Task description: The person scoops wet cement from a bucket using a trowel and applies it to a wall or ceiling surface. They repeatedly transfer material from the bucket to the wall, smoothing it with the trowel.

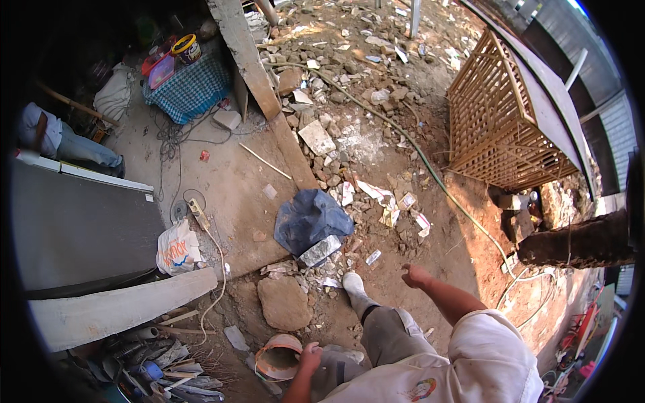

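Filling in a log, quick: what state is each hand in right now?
Left hand: closed on the edge of the bucket.
Right hand: nothing visible in it; open or closed cannot be told.

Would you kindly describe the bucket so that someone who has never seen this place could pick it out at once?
Find the long pale beam at lower left, then move right to the large, flat brown stone. Just below that stone, with the person's left hand at its right rim, is the bucket: round, open-topped and orange-rimmed, unlike the solid stone above it.
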`<state>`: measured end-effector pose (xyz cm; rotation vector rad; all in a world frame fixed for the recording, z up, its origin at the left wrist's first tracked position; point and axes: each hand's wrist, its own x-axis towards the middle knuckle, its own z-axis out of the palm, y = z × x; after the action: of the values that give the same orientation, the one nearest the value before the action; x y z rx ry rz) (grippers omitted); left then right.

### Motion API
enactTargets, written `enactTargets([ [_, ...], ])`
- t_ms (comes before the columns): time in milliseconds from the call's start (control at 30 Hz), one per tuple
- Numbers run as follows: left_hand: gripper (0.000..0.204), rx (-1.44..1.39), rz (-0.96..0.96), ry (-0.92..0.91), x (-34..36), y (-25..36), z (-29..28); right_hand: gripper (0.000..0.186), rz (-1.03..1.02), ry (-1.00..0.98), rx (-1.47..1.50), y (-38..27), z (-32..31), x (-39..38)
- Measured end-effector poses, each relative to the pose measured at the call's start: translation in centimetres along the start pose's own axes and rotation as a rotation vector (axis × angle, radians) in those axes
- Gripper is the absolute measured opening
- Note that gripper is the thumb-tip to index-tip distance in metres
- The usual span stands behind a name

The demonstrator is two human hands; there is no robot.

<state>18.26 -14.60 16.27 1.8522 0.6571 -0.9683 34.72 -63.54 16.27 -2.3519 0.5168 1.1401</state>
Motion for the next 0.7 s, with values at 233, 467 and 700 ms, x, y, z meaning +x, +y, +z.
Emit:
enactTargets([
  [233, 0.041, 0.236, 0.105, 0.052, -2.7, 5.1, -7.0, 0.046, 0.094, 0.082, 0.054, 6.4, -2.3, -7.7],
  [467, 0.041, 0.202, 0.137, 0.239, -5.2, 5.9, -14.5, 0.046, -0.004, 0.096, 0.09, 4.3, -4.2, -17.4],
  [700, 0.042, 0.436, 0.116, 0.178, -12.0, 5.6, -15.3, 0.043, -0.037, 0.239, 0.178, 7.6, -5.5, -21.3],
])
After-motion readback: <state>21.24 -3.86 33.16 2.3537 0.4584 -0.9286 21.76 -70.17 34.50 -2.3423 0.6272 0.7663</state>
